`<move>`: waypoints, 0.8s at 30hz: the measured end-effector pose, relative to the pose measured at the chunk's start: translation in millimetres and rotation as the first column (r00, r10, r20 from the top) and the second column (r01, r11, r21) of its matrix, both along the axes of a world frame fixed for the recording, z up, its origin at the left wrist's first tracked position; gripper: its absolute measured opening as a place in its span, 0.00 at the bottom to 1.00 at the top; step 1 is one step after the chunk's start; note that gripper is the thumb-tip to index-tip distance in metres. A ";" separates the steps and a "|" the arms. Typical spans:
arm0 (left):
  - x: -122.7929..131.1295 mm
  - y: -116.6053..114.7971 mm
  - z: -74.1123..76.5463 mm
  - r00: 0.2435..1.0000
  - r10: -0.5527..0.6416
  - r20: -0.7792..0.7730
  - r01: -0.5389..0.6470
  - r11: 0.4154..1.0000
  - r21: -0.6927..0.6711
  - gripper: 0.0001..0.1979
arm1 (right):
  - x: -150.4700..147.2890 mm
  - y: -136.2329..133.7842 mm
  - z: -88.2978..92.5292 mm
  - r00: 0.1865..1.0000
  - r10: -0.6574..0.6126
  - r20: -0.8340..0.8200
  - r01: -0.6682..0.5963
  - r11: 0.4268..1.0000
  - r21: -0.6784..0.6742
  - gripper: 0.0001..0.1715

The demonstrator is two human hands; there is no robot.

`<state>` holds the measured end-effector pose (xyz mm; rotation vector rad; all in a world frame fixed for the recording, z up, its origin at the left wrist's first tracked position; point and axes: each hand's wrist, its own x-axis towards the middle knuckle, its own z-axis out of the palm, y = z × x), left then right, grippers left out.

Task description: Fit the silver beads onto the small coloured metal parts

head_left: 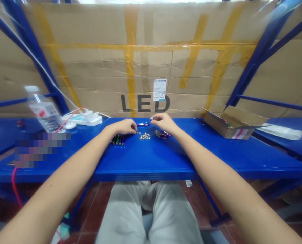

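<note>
My left hand point(128, 126) is curled low over the blue table, fingertips beside a few small round silvery pieces point(138, 132). Whether it grips one I cannot make out. Between the fingertips of my right hand point(163, 122) is a small silvery piece point(151, 119), too small to name. A shiny purple tube point(143, 124) lies between the hands. Nearer me is a group of silvery discs point(144, 136). Several slim dark and green tubes point(118, 140) lie in a row, partly under my left hand. Below my right hand sits a pile of purple and silvery parts point(163, 134).
An open cardboard box point(236, 123) stands at the right of the table point(146, 159). At the left are a water bottle point(44, 110) and a white power strip point(82, 118) with cables. A large taped carton point(100, 78) closes off the back.
</note>
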<state>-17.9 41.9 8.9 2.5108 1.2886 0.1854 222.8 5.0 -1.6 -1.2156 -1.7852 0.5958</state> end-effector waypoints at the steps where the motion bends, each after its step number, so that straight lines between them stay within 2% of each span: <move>1: -0.3 0.2 0.5 1.000 0.005 -0.013 -0.005 1.000 0.006 0.09 | -0.2 0.4 -0.7 1.000 0.009 0.000 -0.009 1.000 -0.001 0.07; 6: -1.4 2.3 0.6 0.999 0.042 -0.030 -0.042 0.999 0.005 0.06 | -1.2 2.5 -6.3 0.997 0.046 0.058 -0.045 0.999 -0.011 0.09; 12: -1.6 2.9 -0.5 0.999 0.038 -0.018 -0.037 0.998 0.048 0.04 | -3.2 1.0 -9.7 0.987 0.012 0.158 -0.010 1.000 -0.016 0.05; 19: 2.4 -4.9 3.6 0.996 0.018 -0.086 -0.014 0.999 0.051 0.06 | -2.9 2.3 -11.0 0.977 -0.011 0.212 0.016 1.000 -0.020 0.08; 24: 1.2 -5.1 3.7 0.999 0.013 -0.033 -0.011 0.999 0.045 0.10 | -3.0 3.2 -12.0 0.974 -0.007 0.225 0.012 1.000 -0.021 0.09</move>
